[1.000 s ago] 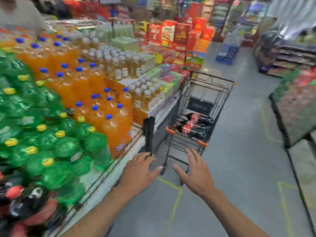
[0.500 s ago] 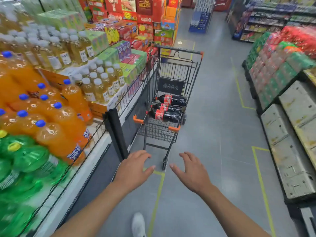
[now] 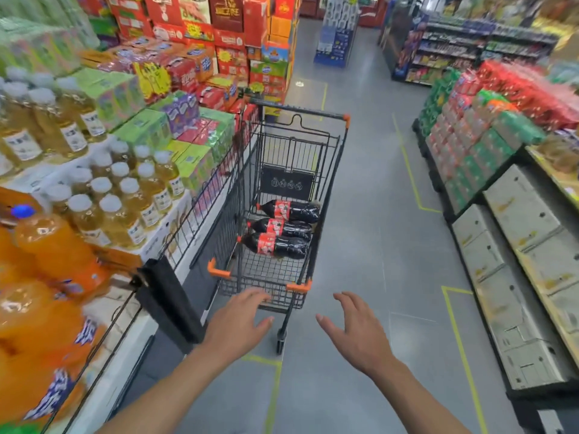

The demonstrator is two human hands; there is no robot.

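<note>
A black wire shopping cart [image 3: 332,183] with orange corner pieces stands in the aisle straight ahead of me. Three dark cola bottles [image 3: 282,228] with red labels lie on its floor. My left hand [image 3: 238,327] reaches out with fingers spread, its fingertips at the cart's near rim, holding nothing. My right hand [image 3: 354,330] is stretched forward to the right of the cart's near corner, fingers loosely spread and empty, clear of the cart.
A caged display [image 3: 175,245] on my left holds orange soda bottles [image 3: 53,255], yellow drink bottles [image 3: 125,202] and boxed drinks, close beside the cart. Stacked drink packs [image 3: 488,133] and cartons [image 3: 517,277] line the right. Grey floor [image 3: 376,233] runs ahead between them.
My view has swung right from the bottle display to the aisle and closed in on the cart. Both hands stay outstretched and empty; the left now reaches the cart's near rim.
</note>
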